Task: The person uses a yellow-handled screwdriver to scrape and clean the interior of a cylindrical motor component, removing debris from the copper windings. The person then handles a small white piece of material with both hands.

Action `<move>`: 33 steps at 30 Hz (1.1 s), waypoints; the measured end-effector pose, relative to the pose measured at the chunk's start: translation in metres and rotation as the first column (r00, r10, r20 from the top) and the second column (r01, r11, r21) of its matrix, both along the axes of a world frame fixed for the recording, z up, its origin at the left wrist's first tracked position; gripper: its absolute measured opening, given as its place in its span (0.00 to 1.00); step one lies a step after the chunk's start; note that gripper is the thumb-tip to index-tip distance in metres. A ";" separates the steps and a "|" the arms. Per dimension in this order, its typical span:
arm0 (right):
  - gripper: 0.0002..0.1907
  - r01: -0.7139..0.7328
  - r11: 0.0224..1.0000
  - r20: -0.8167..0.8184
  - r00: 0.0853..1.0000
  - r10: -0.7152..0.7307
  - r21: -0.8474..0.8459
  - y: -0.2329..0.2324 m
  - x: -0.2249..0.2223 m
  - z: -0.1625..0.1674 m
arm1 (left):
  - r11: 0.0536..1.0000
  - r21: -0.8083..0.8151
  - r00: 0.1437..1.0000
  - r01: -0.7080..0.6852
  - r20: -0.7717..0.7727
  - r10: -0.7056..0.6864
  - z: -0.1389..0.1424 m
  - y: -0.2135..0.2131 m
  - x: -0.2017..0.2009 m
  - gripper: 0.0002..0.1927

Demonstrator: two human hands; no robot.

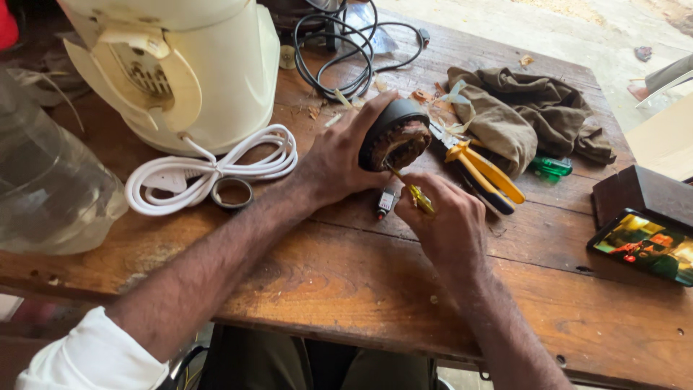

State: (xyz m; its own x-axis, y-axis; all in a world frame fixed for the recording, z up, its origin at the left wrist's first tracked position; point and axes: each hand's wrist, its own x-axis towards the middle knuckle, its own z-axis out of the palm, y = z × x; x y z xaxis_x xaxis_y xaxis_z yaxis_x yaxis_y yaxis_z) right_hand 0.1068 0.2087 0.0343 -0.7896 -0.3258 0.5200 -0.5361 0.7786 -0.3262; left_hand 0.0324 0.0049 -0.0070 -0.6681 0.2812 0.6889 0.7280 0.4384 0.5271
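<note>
the left hand (339, 159) should grip the round motor (395, 135) steady while the right hand (444, 217) pinches the yellow screwdriver (413, 191) square into it.

The motor (395, 136) is black with coppery-brown windings. The screwdriver (417, 195) is yellow, as are the pliers' (485, 172) handles. The appliance body (189, 68) is cream, its coiled cord (216, 167) white. The rag (516, 115) is olive-brown, the table (346, 282) worn reddish wood.

Pictured on a worn wooden table (346, 289): cream appliance base (209, 72), coiled white cord (216, 170), black cable (346, 50), brown rag (520, 108), yellow-handled pliers (491, 173), phone (644, 245).
</note>
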 end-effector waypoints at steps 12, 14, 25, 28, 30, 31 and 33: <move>0.09 -0.141 0.976 -0.201 0.964 0.173 0.166 0.011 -0.014 -0.028 | 0.999 -0.007 0.998 0.048 -0.048 -0.048 -0.007 -0.002 -0.012 0.58; 0.09 -0.109 0.979 -0.208 0.968 0.144 0.172 0.010 -0.010 -0.024 | 0.999 -0.016 0.999 0.038 -0.015 -0.038 -0.004 -0.001 -0.012 0.59; 0.08 -0.110 0.984 -0.220 0.966 0.139 0.141 0.000 -0.005 -0.007 | 0.998 0.020 0.996 0.064 0.057 -0.065 0.003 -0.008 -0.008 0.45; 0.09 -0.080 0.989 -0.218 0.970 0.107 0.127 0.000 -0.005 -0.008 | 1.000 0.000 0.998 0.003 0.058 -0.003 0.001 -0.002 -0.012 0.39; 0.11 -0.041 0.993 -0.179 0.982 0.061 0.114 0.001 -0.005 -0.009 | 0.995 -0.033 0.995 -0.091 -0.036 0.090 0.000 -0.002 -0.014 0.38; 0.11 -0.017 0.994 -0.173 0.984 0.036 0.112 0.001 -0.006 -0.009 | 0.995 -0.034 0.992 -0.093 -0.083 0.090 -0.001 -0.002 -0.014 0.38; 0.13 0.026 0.993 -0.159 0.987 -0.008 0.111 0.001 -0.008 -0.011 | 0.994 -0.034 0.980 -0.102 -0.174 0.095 -0.001 -0.004 -0.015 0.38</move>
